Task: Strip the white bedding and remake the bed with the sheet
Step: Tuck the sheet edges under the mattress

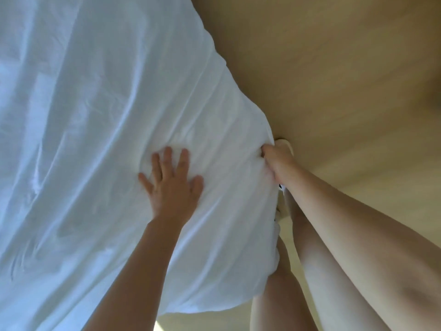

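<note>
The left hand [170, 185] lies flat with its fingers spread on the white sheet [95, 103]. The right hand [276, 161] grips the sheet's edge at the bed's corner. Bare tan floor [346, 80] lies beside the bed.

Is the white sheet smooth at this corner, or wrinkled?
Wrinkled. Creases run across the white sheet, the left hand presses flat on it, and the right hand grips its bunched edge at the corner.

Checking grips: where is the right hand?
Head view, right of centre: the right hand grips the edge of the wrinkled white fabric sheet, beside the tan floor.
</note>
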`<state>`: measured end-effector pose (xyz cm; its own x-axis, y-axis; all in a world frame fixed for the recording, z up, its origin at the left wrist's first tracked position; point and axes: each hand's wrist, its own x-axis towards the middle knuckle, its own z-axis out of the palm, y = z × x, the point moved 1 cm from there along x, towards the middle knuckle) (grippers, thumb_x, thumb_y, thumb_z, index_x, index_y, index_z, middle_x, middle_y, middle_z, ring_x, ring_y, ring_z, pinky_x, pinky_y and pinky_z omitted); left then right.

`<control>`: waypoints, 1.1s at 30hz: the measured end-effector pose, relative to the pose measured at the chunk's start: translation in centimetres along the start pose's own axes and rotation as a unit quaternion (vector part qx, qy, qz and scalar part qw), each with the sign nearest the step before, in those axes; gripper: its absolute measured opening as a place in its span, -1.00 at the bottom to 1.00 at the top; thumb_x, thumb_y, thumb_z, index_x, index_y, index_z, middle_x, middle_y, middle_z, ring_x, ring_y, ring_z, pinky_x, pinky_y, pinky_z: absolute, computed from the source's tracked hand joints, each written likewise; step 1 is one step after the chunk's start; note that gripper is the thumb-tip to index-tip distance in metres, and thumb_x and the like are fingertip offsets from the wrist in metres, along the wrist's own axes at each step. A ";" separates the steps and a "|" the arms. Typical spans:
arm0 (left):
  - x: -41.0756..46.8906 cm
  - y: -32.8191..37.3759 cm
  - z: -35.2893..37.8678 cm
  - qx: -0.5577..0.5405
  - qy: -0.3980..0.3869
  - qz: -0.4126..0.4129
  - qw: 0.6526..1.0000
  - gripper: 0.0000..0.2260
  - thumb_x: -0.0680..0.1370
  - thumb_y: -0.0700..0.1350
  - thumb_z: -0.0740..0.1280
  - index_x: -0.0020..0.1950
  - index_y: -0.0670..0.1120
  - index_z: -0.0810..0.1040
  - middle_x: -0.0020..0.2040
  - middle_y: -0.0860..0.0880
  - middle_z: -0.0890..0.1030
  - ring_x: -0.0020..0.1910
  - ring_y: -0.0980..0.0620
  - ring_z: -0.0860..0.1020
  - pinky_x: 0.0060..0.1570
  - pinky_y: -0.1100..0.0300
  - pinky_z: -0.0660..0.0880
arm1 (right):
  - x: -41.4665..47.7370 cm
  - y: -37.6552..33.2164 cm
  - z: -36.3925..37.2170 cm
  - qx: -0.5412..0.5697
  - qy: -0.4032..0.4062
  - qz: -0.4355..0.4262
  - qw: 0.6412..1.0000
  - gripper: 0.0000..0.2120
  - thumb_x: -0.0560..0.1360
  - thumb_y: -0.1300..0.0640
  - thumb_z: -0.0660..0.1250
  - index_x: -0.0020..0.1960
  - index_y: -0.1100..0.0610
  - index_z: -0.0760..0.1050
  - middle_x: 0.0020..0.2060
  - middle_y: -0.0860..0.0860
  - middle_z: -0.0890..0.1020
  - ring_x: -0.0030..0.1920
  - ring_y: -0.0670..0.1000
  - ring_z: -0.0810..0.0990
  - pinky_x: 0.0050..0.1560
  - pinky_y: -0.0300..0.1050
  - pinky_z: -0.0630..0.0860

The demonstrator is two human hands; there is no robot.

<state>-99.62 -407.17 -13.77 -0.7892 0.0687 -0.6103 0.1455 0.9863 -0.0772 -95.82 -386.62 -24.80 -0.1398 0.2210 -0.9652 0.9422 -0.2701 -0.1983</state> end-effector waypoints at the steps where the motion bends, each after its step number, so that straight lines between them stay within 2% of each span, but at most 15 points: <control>1: -0.1 0.7 0.2 -0.007 0.005 -0.009 1.000 -0.45 0.53 0.11 0.27 0.50 0.05 0.24 0.53 -0.11 0.14 0.51 -0.15 0.02 0.37 -0.31 -0.06 | -0.2 0.1 -0.2 0.044 -0.056 0.035 0.997 -0.89 0.41 0.15 0.26 -0.13 0.14 0.54 -0.24 0.05 0.65 -0.17 0.08 0.60 -0.25 -0.18 0.46; 4: 0.1 2.6 -0.2 -0.040 0.065 0.016 0.997 -0.69 0.55 -0.03 0.31 0.27 -0.06 0.53 0.31 -0.14 0.46 0.35 -0.20 0.34 0.31 -0.22 0.11 | 0.5 -2.1 -1.0 0.170 -0.214 0.039 0.961 -0.67 0.46 -0.09 0.32 0.14 0.07 0.58 -0.05 -0.03 0.71 -0.02 0.00 0.67 -0.12 -0.14 0.54; 6: 0.9 3.4 -0.8 -0.040 0.097 0.029 0.994 -0.84 0.57 -0.11 0.27 0.05 -0.13 0.60 0.09 -0.15 0.57 0.13 -0.20 0.46 0.17 -0.07 0.22 | 1.2 -5.3 -0.8 0.143 -0.246 -0.005 0.959 -0.62 0.49 -0.15 0.31 0.18 0.06 0.56 0.06 -0.01 0.68 0.05 0.00 0.65 0.01 -0.11 0.55; 8: 2.2 3.7 -1.3 -0.036 0.075 0.012 0.996 -0.81 0.61 -0.12 0.17 0.04 -0.16 0.54 0.04 -0.14 0.56 0.09 -0.18 0.45 0.09 0.00 0.21 | 0.9 -7.8 0.2 0.024 -0.198 -0.055 0.978 -0.60 0.48 -0.15 0.34 0.15 0.11 0.54 0.01 0.02 0.67 -0.03 -0.01 0.65 0.01 -0.17 0.54; 10: 2.8 3.9 -2.2 -0.100 0.078 -0.016 0.992 -0.82 0.63 -0.15 0.12 0.05 -0.20 0.46 -0.02 -0.20 0.57 0.03 -0.23 0.49 -0.04 0.03 0.24 | 1.3 -8.1 0.5 -0.048 -0.075 -0.160 0.983 -0.72 0.51 -0.12 0.28 0.04 0.08 0.51 -0.19 -0.07 0.61 -0.20 -0.09 0.59 -0.27 -0.38 0.45; 11: 2.8 4.0 -2.5 -0.133 0.086 -0.009 0.987 -0.83 0.63 -0.16 0.11 0.03 -0.23 0.43 -0.14 -0.22 0.57 -0.08 -0.29 0.52 -0.16 0.03 0.25 | 1.7 -7.5 0.1 -0.063 -0.019 -0.207 0.976 -0.76 0.54 -0.09 0.24 -0.01 0.08 0.50 -0.25 -0.09 0.57 -0.23 -0.08 0.56 -0.36 -0.40 0.40; 13: 2.4 4.2 -2.9 -0.132 0.080 0.051 0.987 -0.83 0.64 -0.15 0.11 0.01 -0.25 0.38 -0.39 -0.13 0.44 -0.31 -0.33 0.52 -0.33 0.08 0.23 | 2.7 -5.5 -0.2 -0.118 0.047 -0.254 0.959 -0.67 0.58 -0.08 0.18 0.00 0.17 0.54 -0.19 0.01 0.61 -0.11 0.07 0.58 -0.19 -0.25 0.46; 16: 2.7 4.0 -2.6 -0.068 0.027 0.051 0.996 -0.80 0.65 -0.07 0.05 0.04 -0.20 0.35 -0.38 -0.05 0.39 -0.31 -0.29 0.53 -0.34 0.09 0.23 | 3.6 -3.5 1.7 -0.152 0.049 -0.213 0.964 -0.54 0.54 -0.19 0.19 0.05 0.21 0.54 -0.01 0.13 0.64 0.04 0.15 0.58 0.04 -0.03 0.48; 19: 1.9 3.1 -2.6 -0.062 0.063 0.062 0.994 -0.81 0.61 -0.09 0.18 0.02 -0.20 0.46 -0.23 -0.14 0.53 -0.22 -0.25 0.55 -0.31 0.06 0.32 | 3.2 0.0 1.6 -0.092 -0.099 -0.093 0.987 -0.55 0.44 -0.31 0.27 0.00 0.07 0.56 0.02 0.04 0.66 -0.01 -0.01 0.63 -0.02 -0.11 0.55; 22: -2.1 2.4 -1.2 -0.049 0.118 0.112 0.985 -0.63 0.51 0.00 0.21 0.12 -0.27 0.54 -0.08 -0.24 0.58 -0.13 -0.27 0.57 -0.13 -0.06 0.49 | 0.2 5.2 -1.3 -0.068 -0.295 0.039 0.952 -0.68 0.49 -0.23 0.26 0.01 -0.01 0.59 0.02 -0.06 0.69 -0.10 -0.17 0.67 -0.23 -0.35 0.53; 25: -6.6 1.1 1.2 -0.062 0.145 0.099 0.982 -0.50 0.49 0.07 0.23 0.29 -0.25 0.44 0.13 -0.30 0.50 0.11 -0.27 0.48 0.13 -0.19 0.41 | -3.6 7.2 -2.7 0.065 -0.390 0.090 0.914 -0.81 0.42 -0.06 0.38 -0.11 0.00 0.69 -0.13 -0.05 0.72 -0.11 -0.09 0.69 -0.21 -0.26 0.58; 26: -8.1 0.8 1.9 -0.067 0.154 0.102 0.981 -0.49 0.49 0.10 0.24 0.31 -0.20 0.39 0.20 -0.28 0.43 0.19 -0.25 0.41 0.19 -0.22 0.36 | -4.8 7.0 -2.9 0.085 -0.384 0.078 0.916 -0.82 0.35 -0.04 0.45 -0.11 0.02 0.69 -0.13 -0.03 0.72 -0.11 -0.06 0.69 -0.21 -0.22 0.59; 28: -11.1 1.1 2.8 -0.078 0.152 0.109 0.979 -0.48 0.47 0.19 0.23 0.29 -0.12 0.38 0.24 -0.23 0.38 0.22 -0.20 0.35 0.21 -0.19 0.34 | -6.2 6.4 -3.3 0.048 -0.309 0.010 0.950 -0.57 0.22 -0.05 0.57 0.04 0.05 0.62 -0.05 0.02 0.71 -0.06 0.00 0.69 -0.13 -0.13 0.59; 31: -13.6 3.2 3.7 -0.070 0.116 0.132 0.982 -0.48 0.41 0.27 0.21 0.09 -0.13 0.52 -0.01 -0.17 0.56 -0.03 -0.16 0.51 -0.07 -0.03 0.47 | -7.4 6.0 -4.2 -0.043 -0.094 -0.118 0.988 -0.48 0.25 -0.10 0.57 0.12 0.09 0.54 -0.01 0.01 0.66 -0.03 0.03 0.64 0.00 -0.02 0.57; 33: -13.8 4.3 3.8 -0.083 0.096 0.148 0.981 -0.65 0.47 0.12 0.25 -0.16 -0.17 0.59 -0.23 -0.13 0.59 -0.24 -0.16 0.58 -0.26 0.04 0.48 | -8.2 7.4 -4.8 -0.065 -0.038 -0.141 0.987 -0.47 0.31 -0.11 0.52 0.16 0.10 0.47 -0.01 -0.02 0.62 0.00 0.02 0.61 0.03 0.00 0.56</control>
<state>-85.88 -404.47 -8.67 -0.8268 0.3671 -0.4261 0.2986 0.9286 0.2205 -86.27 -385.91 -17.48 -0.4196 0.1969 -0.8861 0.8933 -0.0839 -0.4416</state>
